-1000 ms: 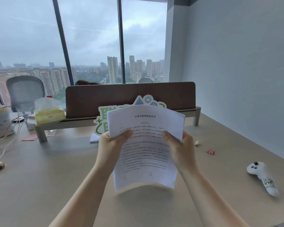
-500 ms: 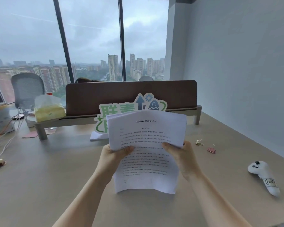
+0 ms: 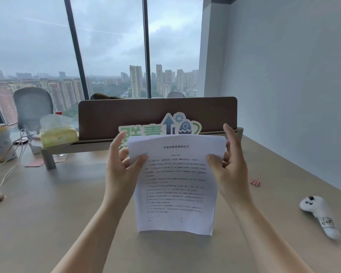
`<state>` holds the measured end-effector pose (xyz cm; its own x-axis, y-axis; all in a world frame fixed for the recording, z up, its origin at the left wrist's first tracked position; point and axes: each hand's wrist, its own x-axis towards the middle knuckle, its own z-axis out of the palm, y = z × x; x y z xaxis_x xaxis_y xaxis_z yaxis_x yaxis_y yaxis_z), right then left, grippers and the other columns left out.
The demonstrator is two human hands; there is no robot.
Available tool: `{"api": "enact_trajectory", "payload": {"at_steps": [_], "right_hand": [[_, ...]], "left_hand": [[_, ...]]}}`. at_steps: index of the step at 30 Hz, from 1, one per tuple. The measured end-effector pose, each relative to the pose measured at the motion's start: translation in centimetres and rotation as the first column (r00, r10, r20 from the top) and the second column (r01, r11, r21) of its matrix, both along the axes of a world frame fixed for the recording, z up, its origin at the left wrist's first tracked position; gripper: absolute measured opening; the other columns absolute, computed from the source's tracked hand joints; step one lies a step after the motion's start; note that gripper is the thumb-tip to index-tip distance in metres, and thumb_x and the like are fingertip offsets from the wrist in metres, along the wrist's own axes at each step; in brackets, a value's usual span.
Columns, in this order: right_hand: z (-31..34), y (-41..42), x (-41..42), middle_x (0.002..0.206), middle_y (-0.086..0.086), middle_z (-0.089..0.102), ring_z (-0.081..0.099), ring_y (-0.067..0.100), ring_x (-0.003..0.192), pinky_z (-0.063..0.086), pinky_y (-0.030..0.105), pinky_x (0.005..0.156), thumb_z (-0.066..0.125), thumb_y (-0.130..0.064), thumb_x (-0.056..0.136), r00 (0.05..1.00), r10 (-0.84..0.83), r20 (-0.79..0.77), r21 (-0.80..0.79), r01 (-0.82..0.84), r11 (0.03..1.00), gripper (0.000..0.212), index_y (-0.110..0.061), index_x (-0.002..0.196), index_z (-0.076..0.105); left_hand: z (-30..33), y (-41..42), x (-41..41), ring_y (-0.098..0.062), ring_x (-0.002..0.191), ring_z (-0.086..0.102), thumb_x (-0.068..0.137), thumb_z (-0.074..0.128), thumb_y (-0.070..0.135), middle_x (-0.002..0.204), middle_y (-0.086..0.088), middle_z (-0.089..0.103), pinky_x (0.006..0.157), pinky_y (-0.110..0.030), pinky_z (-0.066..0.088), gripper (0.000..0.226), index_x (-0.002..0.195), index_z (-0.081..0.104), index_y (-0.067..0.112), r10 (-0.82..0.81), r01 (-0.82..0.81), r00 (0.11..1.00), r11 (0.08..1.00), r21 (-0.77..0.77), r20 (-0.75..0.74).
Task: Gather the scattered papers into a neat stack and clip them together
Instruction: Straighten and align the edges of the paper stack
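White controller [image 3: 319,215] on desk [image 3: 47,223]; tissue pack [image 3: 57,131] beside divider [image 3: 156,115].

The printed papers [image 3: 176,186] stand upright as one stack, bottom edge on the desk [image 3: 67,223] (pink binder clip [image 3: 255,182] lying apart, right).

— What sort of place?
— Plainly an office, high up in a tower.
— Shown by what?
— Long pale bench [image 3: 47,213] under the hands [image 3: 122,174], closed off beyond them by a brown divider screen [image 3: 126,117]. Mesh-backed swivel chair [image 3: 33,107] far to the left of the hands, past the screen. Floor-to-ceiling windows [image 3: 110,46] behind, looking out over apartment blocks and grey sky.
— Anything smaller?
— Printed papers [image 3: 177,186] held upright between the hands. Pink binder clip [image 3: 255,182] just right of the hands. Tissue pack [image 3: 57,133] on a riser shelf [image 3: 83,146] to the left, with cables [image 3: 6,170] trailing nearby.
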<state>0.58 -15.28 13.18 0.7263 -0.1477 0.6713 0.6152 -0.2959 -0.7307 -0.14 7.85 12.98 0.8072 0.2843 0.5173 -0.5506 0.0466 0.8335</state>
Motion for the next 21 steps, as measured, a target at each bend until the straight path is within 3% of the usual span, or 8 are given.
{"api": "enact_trajectory", "payload": {"at_steps": [2, 4, 6, 10, 15, 21], "right_hand": [[0.8, -0.1, 0.3, 0.097, -0.026, 0.057, 0.051, -0.011, 0.082, 0.037, 0.001, 0.075, 0.06, -0.005, 0.092, 0.994, -0.062, 0.095, -0.13, 0.074, 0.989, 0.057, -0.041, 0.135, 0.051], [1.1, 0.0, 0.3, 0.107, -0.031, 0.056, 0.054, -0.013, 0.089, 0.036, 0.0, 0.076, 0.059, 0.0, 0.092, 0.985, -0.092, 0.148, -0.162, 0.115, 0.98, 0.043, -0.026, 0.127, 0.062], [1.3, 0.1, 0.2, 0.107, -0.03, 0.056, 0.054, -0.015, 0.087, 0.035, -0.001, 0.074, 0.058, 0.003, 0.09, 0.981, -0.105, 0.163, -0.154, 0.13, 0.979, 0.038, -0.021, 0.119, 0.065], [1.3, 0.0, 0.1, 0.103, -0.025, 0.061, 0.053, -0.014, 0.077, 0.036, 0.0, 0.07, 0.057, 0.006, 0.089, 0.985, -0.103, 0.139, -0.135, 0.122, 0.983, 0.034, -0.02, 0.109, 0.065], [0.7, 0.1, 0.0, 0.099, -0.027, 0.057, 0.055, -0.008, 0.085, 0.041, 0.007, 0.078, 0.056, -0.003, 0.094, 0.997, -0.051, 0.059, -0.033, 0.053, 0.998, 0.048, -0.04, 0.124, 0.049], [1.3, 0.5, 0.3, 0.085, -0.021, 0.05, 0.043, 0.003, 0.061, 0.039, 0.011, 0.062, 0.057, -0.003, 0.094, 0.997, 0.022, 0.069, 0.122, -0.03, 0.992, 0.047, -0.037, 0.125, 0.053]], "left_hand": [[0.7, 0.0, -0.1, -0.008, 0.083, 0.069, 0.089, 0.063, -0.003, 0.106, -0.002, 0.063, 0.063, -0.02, 0.054, 0.067, 0.124, 0.044, 0.05, 0.039, -0.046, 0.995, 0.996, 0.075, 0.091], [1.1, 0.0, -0.2, -0.011, 0.081, 0.067, 0.091, 0.061, -0.003, 0.104, -0.001, 0.062, 0.063, -0.025, 0.054, 0.066, 0.108, 0.052, 0.06, 0.079, -0.11, 0.986, 0.971, 0.213, 0.149], [1.1, 0.3, 0.0, -0.018, 0.079, 0.063, 0.092, 0.059, -0.001, 0.1, -0.004, 0.064, 0.062, -0.031, 0.051, 0.06, 0.097, 0.058, 0.058, 0.088, -0.132, 0.984, 0.944, 0.304, 0.155], [0.8, 0.5, 0.2, -0.026, 0.078, 0.062, 0.092, 0.058, -0.002, 0.096, -0.007, 0.066, 0.06, -0.032, 0.048, 0.054, 0.093, 0.06, 0.052, 0.067, -0.106, 0.989, 0.94, 0.323, 0.13], [0.7, -0.3, -0.1, -0.004, 0.073, 0.065, 0.091, 0.057, -0.006, 0.096, -0.005, 0.067, 0.062, -0.018, 0.053, 0.06, 0.111, 0.052, 0.05, 0.082, -0.108, 0.988, 0.973, 0.205, 0.13], [1.8, -0.5, 0.0, -0.008, 0.069, 0.061, 0.087, 0.063, -0.009, 0.087, 0.001, 0.067, 0.064, -0.021, 0.055, 0.058, 0.118, 0.052, 0.039, 0.025, -0.027, 0.993, 1.0, 0.013, 0.119]]}}
